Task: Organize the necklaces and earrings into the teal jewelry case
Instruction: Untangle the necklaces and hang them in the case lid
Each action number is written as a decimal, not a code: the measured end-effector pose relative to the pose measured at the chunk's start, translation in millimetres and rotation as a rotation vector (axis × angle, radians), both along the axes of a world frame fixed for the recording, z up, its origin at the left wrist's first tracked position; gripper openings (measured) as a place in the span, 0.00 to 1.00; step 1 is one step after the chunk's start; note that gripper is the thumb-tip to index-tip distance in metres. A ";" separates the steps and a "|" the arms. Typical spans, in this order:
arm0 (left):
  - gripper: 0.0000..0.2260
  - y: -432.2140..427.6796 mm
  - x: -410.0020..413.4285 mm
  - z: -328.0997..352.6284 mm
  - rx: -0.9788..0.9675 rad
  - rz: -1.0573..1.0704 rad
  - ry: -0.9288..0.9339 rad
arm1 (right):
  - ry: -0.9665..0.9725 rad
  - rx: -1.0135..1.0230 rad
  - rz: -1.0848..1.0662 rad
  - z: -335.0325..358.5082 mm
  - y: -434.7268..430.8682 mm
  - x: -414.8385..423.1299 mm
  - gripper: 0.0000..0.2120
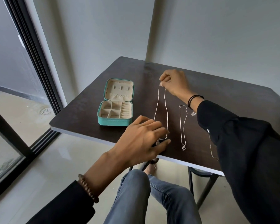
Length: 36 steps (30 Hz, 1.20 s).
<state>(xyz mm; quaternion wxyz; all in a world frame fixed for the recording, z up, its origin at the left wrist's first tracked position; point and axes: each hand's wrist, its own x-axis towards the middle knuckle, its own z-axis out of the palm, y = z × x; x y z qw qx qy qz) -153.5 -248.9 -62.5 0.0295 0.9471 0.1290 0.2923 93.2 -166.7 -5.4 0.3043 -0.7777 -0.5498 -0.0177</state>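
Observation:
The teal jewelry case lies open at the table's left, showing cream compartments and a lid with small hooks. A long silver beaded necklace stretches between my hands. My right hand pinches its far end above the table. My left hand holds its near end, where a round pendant hangs by my fingers. A second silver necklace with a small heart pendant lies flat to the right. A third chain is partly hidden under my right sleeve. A small silver piece lies by my right wrist.
The dark wooden table stands against a grey wall. Its near edge runs just past my left hand. A glass sliding door is on the left. My knees in jeans are under the table's front.

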 end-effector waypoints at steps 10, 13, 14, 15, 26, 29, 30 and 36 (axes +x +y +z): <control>0.08 -2.5 1.1 48.2 -0.232 0.131 -0.237 | 0.395 0.113 0.142 46.3 -71.0 -42.0 0.05; 0.14 -0.5 5.3 68.1 -0.365 0.215 -0.323 | 0.433 0.097 0.256 63.9 -96.6 -58.4 0.06; 0.17 1.2 7.0 74.2 -0.453 0.229 -0.321 | 0.430 0.094 0.293 68.7 -103.2 -63.6 0.06; 0.19 2.5 9.1 80.1 -0.565 0.224 -0.310 | 0.432 0.096 0.325 73.2 -110.3 -69.1 0.06; 0.11 -2.7 3.6 100.0 -0.741 0.188 -0.341 | 0.581 0.193 0.337 80.3 -147.5 -95.3 0.10; 0.10 -2.7 0.2 101.5 -0.786 0.185 -0.348 | 0.668 0.208 0.349 76.4 -148.7 -93.1 0.09; 0.12 -3.1 -0.1 102.4 -0.816 0.184 -0.369 | 0.712 0.216 0.357 74.4 -148.8 -92.2 0.08; 0.11 -5.3 4.3 116.2 -1.258 0.008 -0.625 | 0.947 0.179 0.361 45.9 -152.9 -86.3 0.07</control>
